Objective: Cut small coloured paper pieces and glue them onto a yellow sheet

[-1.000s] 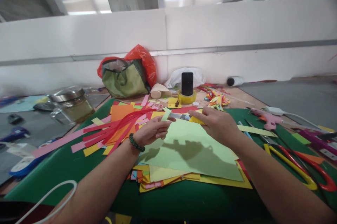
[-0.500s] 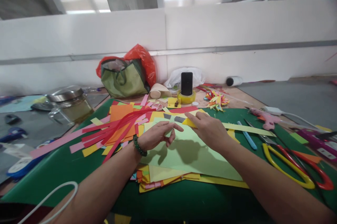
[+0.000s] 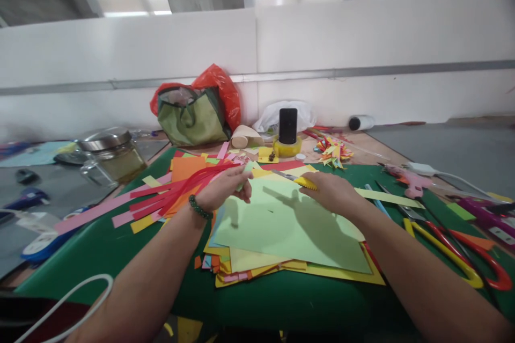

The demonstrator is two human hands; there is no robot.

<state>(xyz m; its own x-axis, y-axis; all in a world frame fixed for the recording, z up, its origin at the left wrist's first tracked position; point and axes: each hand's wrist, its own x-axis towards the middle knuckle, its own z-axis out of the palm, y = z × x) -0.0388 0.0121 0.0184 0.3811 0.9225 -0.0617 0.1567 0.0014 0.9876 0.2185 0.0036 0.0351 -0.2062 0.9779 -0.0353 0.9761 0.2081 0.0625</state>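
Observation:
A yellow utility knife [image 3: 304,183] is gripped in my right hand [image 3: 332,191], its grey blade pointing left above the paper. My left hand [image 3: 227,187], with a green beaded bracelet [image 3: 200,208] at the wrist, pinches a small piece of light green paper [image 3: 248,168] between thumb and fingers. Below both hands lies a sheet of light green paper [image 3: 277,235] on a stack of coloured sheets. Both hands cast shadows on it, and a tiny dark mark or slit shows near its middle.
Left of the stack are red strips [image 3: 183,184] and pink strips. Large scissors [image 3: 438,249], a blue pen-like tool [image 3: 382,209] and a pink glue gun [image 3: 412,182] lie at right. Behind stand a phone [image 3: 287,125] on a tape roll, a green bag [image 3: 191,117] and a glass jar [image 3: 115,155].
My left hand has lifted left and back from the sheet, now with a green paper piece in its fingers. My right hand has drawn right with the knife, off the paper.

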